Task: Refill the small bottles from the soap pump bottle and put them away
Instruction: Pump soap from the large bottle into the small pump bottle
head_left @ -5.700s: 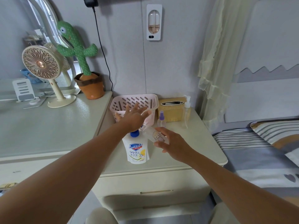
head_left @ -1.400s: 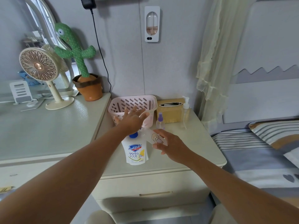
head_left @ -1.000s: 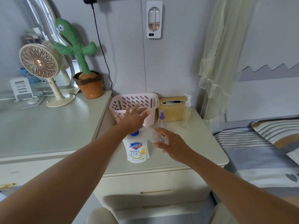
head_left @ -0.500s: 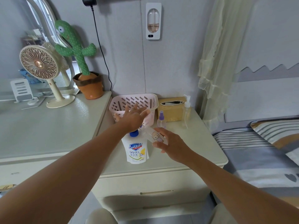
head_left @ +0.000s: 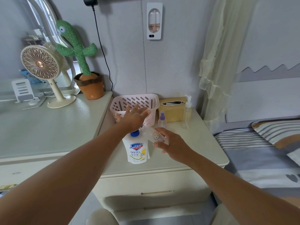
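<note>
The white soap pump bottle (head_left: 137, 150) with a blue collar stands on the nightstand (head_left: 194, 143). My left hand (head_left: 134, 118) lies flat on its pump head with fingers spread, hiding the pump. My right hand (head_left: 168, 142) grips a small clear bottle (head_left: 154, 135) with a cartoon child print, tilted with its mouth toward the pump spout. A small spray bottle (head_left: 162, 119) with a purple top stands just behind. A clear pump bottle (head_left: 186, 114) stands further right.
A pink slotted basket (head_left: 151, 101) sits at the back of the nightstand, beside a yellow tissue box (head_left: 172, 111). On the dresser to the left are a cactus toy (head_left: 84, 67) and a fan (head_left: 40, 65). A bed (head_left: 263, 151) lies to the right.
Both hands keep their places: the left hand stays on the pump head and the right hand keeps the small bottle at the spout. Only the view shifts slightly.
</note>
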{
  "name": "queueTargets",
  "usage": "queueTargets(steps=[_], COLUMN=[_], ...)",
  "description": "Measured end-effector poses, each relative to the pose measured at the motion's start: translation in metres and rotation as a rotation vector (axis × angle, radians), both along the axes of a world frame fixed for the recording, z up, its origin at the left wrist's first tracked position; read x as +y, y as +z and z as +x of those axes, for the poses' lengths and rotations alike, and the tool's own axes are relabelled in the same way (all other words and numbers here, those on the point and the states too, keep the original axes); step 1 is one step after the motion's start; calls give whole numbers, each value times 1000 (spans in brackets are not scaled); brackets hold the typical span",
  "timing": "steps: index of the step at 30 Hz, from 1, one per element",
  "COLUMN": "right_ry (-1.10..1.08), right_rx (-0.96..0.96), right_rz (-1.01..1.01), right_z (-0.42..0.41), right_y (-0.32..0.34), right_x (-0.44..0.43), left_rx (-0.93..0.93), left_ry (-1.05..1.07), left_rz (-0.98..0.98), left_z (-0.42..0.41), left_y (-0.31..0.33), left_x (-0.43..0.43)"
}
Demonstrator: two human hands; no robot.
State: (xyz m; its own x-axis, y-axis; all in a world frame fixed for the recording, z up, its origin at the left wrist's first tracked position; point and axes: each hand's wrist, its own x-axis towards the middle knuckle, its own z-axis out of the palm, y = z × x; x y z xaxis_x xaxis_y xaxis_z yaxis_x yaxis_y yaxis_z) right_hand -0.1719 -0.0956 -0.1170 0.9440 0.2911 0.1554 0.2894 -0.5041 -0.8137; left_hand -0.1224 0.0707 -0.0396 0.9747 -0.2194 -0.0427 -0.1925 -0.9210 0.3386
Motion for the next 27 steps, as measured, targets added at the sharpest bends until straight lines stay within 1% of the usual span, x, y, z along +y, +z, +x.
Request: queueTargets(steps=[5, 8, 11, 14, 17, 19, 24, 27], right_ry=[7, 4, 7, 4, 9, 11, 9, 5], right_rx=[-7, 9, 17, 20, -11, -18, 6, 22], right_rz=[-1, -3, 2, 10, -10, -16, 1, -3], right_z=[1, 2, 1, 0, -1, -2, -2, 1], right_y=[-2, -4, -6, -3, 3, 6, 4, 1], right_x=[0, 0, 0, 0, 0, 0, 1, 2], left_rx=[-17, 17, 18, 53, 13, -24, -5, 11], left_ry=[-10, 55, 57, 88, 27, -8, 43, 25], left_rz=[55, 67, 107, 23, 48, 28, 34, 75], left_z=[-4, -6, -9, -5, -8, -4, 6, -2], left_y=[2, 0, -2, -1, 6, 4, -5, -1], left_x=[-3, -3, -7, -2, -4, -3, 4, -2])
